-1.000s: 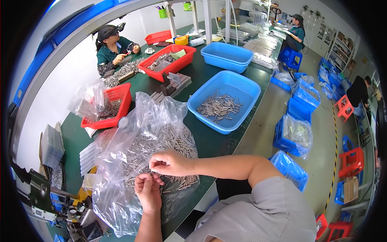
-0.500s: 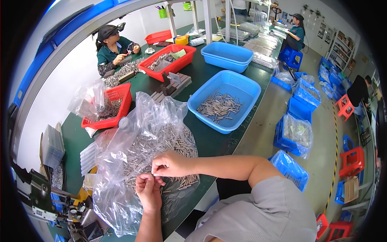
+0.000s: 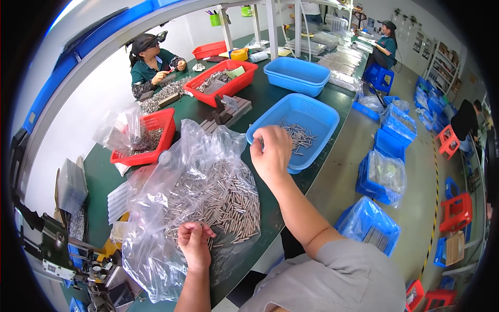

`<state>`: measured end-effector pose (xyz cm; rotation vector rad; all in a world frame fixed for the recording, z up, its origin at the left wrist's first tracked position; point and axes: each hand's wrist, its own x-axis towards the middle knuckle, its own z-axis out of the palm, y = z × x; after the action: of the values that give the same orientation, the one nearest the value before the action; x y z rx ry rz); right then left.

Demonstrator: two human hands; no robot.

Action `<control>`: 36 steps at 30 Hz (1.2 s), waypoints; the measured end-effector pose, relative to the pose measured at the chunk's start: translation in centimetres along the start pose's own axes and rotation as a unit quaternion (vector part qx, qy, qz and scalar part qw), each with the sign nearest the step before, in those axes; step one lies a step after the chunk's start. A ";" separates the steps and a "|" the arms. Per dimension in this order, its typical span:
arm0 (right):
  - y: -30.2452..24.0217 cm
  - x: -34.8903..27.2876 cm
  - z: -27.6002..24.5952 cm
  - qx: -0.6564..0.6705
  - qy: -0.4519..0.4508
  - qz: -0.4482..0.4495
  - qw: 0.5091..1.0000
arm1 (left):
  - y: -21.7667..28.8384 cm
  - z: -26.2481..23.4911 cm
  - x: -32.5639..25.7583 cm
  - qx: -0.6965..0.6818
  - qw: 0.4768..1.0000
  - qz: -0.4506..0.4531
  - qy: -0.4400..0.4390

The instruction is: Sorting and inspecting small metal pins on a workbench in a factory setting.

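On a green workbench, my right hand pinches pins over the sparsely filled blue basket, my left hand pinching more in the still-heaped plastic bag.

the right hand hides part of the blue basket rim, its fingertip contents unclear.

Far left: I see a red basket of small metal parts beside a clear bag.
Across the bench: a seated co-worker in green sorts parts next to another red basket.
Behind: an empty blue tub.
Floor right: blue crates, red stools.
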<state>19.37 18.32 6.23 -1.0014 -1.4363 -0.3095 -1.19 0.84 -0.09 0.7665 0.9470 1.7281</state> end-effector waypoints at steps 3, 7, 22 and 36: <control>-1.0 -1.5 0.8 0.132 -0.087 -0.010 0.987 | 0.0 0.1 0.1 -0.002 1.000 0.009 0.009; -5.0 -6.7 0.8 0.319 -0.512 -0.170 0.779 | -0.1 0.0 0.1 0.016 0.998 0.035 0.049; -7.0 -9.7 0.9 0.198 -0.433 -0.332 0.815 | -0.1 -0.2 0.0 0.065 0.993 0.057 0.083; -5.9 -8.8 1.9 0.334 -0.503 -0.143 0.784 | -0.2 0.3 -0.1 0.185 0.980 0.053 0.045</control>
<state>12.29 12.90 0.18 -0.2932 -2.4254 0.6177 -0.77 0.88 -0.13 0.9999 1.3345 1.7088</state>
